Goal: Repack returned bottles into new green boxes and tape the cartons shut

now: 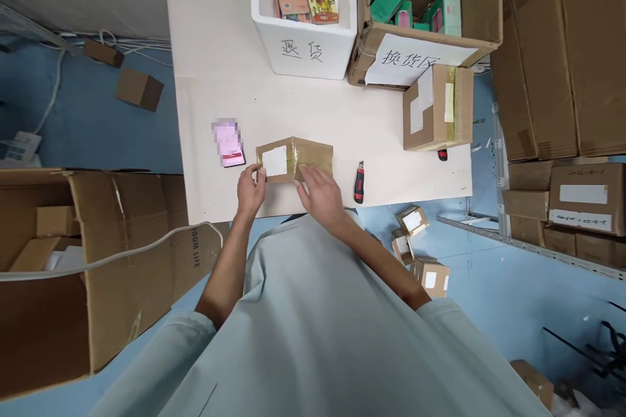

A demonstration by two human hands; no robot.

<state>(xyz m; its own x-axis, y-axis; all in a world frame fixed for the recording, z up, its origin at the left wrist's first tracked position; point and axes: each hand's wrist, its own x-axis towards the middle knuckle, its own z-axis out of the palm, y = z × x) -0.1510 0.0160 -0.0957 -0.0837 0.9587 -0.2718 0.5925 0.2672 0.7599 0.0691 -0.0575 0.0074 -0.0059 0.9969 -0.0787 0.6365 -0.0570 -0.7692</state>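
A small cardboard piece (314, 155) with a white label and shiny brown tape lies near the table's front edge, creased upward along its middle. My left hand (251, 191) pinches its left front corner between thumb and fingers. Across its right half rests my right hand (320, 195), palm down, fingers stretched and thumb apart. A red and black utility knife (359, 182) lies to the right of that hand. Left of the cardboard is a phone (228, 143) with a pink, blurred screen.
Behind stand a white foam box (303, 45) with booklets and a large carton (425, 45) holding green boxes. A taped carton (437, 107) sits at the table's right. Big open cartons (132, 254) flank the left; shelved cartons (587, 199) and floor parcels are on the right.
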